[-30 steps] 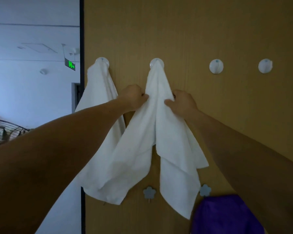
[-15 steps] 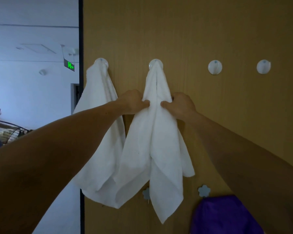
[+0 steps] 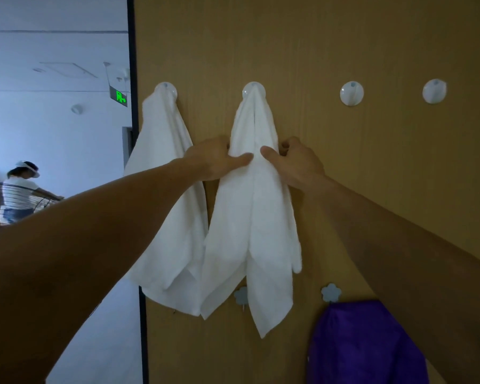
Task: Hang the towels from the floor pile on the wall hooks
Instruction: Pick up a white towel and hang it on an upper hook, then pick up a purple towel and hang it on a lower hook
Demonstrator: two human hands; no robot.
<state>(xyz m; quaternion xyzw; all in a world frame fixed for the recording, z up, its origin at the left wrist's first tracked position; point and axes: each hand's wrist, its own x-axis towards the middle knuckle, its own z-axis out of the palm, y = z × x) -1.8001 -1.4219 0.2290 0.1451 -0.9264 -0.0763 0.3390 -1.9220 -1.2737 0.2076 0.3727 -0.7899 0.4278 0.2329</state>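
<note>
A: Status?
B: The towel [image 3: 254,217] hangs on its hook [image 3: 253,90], 12 o'clock. Both the left hand [image 3: 216,159] and right hand [image 3: 294,162] pinch its folds, tidying.
A: Next?
B: Probably release. The empty hook [image 3: 351,93] at 2 o'clock needs another from the floor.

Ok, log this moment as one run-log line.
hung: first towel, second towel | left hand: pinches second towel | right hand: pinches second towel | bare: third hook, fourth hook

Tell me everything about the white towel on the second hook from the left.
The towel is white, terry-looking cloth, gathered to a peak on its hook and draping down the wooden wall in long folds ending in uneven points. The left hand and right hand pinch its edges partway down. Its lower left overlaps the neighbouring towel.
</note>
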